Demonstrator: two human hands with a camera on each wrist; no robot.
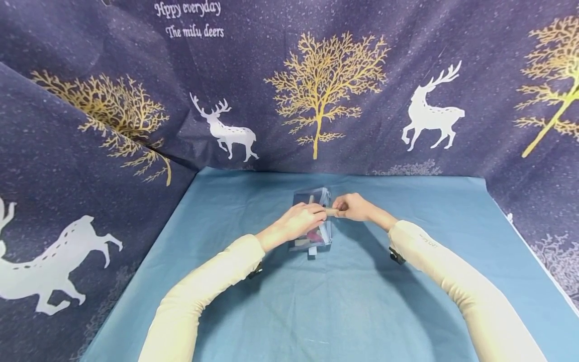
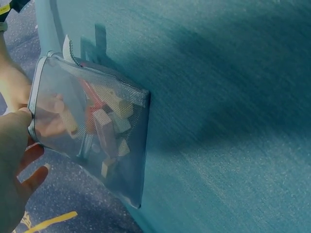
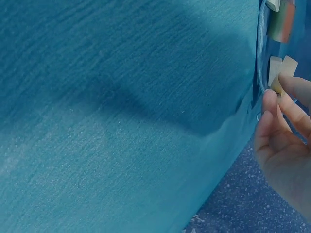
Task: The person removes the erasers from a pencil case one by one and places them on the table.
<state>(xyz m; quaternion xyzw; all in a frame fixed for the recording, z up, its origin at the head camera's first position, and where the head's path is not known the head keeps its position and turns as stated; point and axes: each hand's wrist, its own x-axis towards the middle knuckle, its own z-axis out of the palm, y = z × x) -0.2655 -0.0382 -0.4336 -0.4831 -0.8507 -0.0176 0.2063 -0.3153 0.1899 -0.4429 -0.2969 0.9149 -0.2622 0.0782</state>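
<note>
A see-through mesh zip pouch (image 1: 298,241) lies on the blue cloth, its zipped edge facing right. My left hand (image 1: 304,221) pinches that edge, with the thumb on the near side in the left wrist view (image 2: 17,160). Through the mesh of the pouch (image 2: 129,170) show several small blocks (image 2: 104,127) in pale, red and wood colours. At the pouch's mouth, my right hand (image 1: 355,207) pinches a small tan block (image 1: 331,212) between thumb and fingers. In the right wrist view, the right hand (image 3: 289,136) partly hides this block, and pale pieces stand just beyond the fingertips.
Blue cloth (image 1: 307,311) covers the table. Behind it and at the left hangs a dark curtain (image 1: 362,141) printed with deer and trees. A small white tag (image 1: 312,251) sticks out of the pouch's near end.
</note>
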